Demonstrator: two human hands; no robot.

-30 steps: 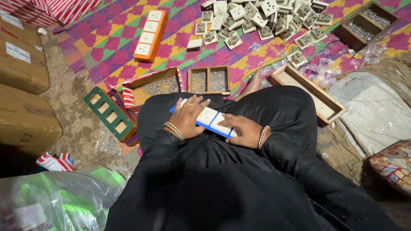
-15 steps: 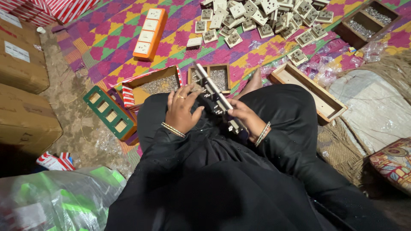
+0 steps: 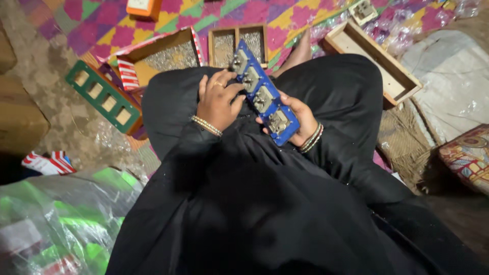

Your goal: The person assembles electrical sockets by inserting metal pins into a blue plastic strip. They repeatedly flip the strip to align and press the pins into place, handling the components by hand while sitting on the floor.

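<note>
The long switch frame (image 3: 262, 91) is bright blue, set with four grey metal fittings. The robe (image 3: 265, 203) across the lap is plain black. The bracelets (image 3: 206, 125) are gold beaded. The floor mat (image 3: 102, 23) is woven in pink, purple, yellow and green zigzags. A second frame (image 3: 102, 97) is dark green. A small carton (image 3: 143, 6) is orange, and the plastic bag (image 3: 61, 224) shows green.

Red-white striped packet (image 3: 128, 74) just left of left hand (image 3: 218, 101); another red-white packet (image 3: 47, 162) well left, lower; brown carton (image 3: 20, 119) far left.
</note>
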